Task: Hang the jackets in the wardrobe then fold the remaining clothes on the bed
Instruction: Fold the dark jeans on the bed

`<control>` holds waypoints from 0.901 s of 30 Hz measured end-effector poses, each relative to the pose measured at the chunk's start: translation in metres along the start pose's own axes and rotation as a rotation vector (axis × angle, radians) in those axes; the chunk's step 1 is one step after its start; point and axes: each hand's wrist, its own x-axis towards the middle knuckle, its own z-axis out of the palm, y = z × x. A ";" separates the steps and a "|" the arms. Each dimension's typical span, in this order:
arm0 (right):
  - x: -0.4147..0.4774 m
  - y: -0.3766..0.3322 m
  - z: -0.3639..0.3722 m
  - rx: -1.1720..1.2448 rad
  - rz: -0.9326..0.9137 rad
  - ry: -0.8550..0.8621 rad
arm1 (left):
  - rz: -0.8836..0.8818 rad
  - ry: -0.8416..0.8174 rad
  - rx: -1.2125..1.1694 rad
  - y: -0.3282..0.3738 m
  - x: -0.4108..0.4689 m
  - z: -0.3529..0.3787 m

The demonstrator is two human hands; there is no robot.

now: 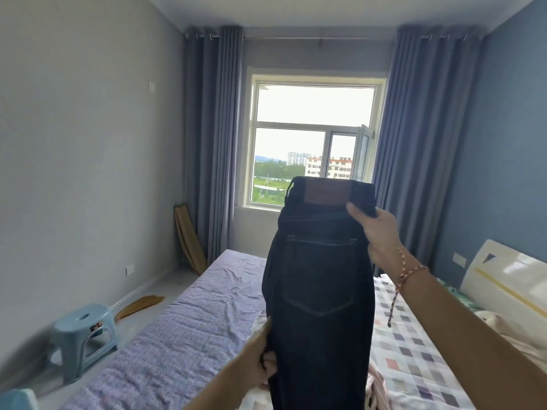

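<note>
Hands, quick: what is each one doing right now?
Left hand: grips the side edge of the jeans, low down.
Right hand: pinches the jeans at the waistband and holds them up over the bed.

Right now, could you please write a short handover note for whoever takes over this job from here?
Right hand: grips the waistband of the dark jeans, which are held upright above the bed.
Left hand: pinches the jeans' left edge lower down.
Done: the jeans seem doubled leg on leg. No wardrobe or jackets in view, so hanging cannot be confirmed.
Left: lay the jeans down and finish folding them, then fold the pale clothes on the bed beneath.
</note>
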 end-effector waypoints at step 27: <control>0.039 -0.034 0.044 -0.124 -0.187 -0.012 | 0.592 0.174 0.729 0.170 -0.059 -0.040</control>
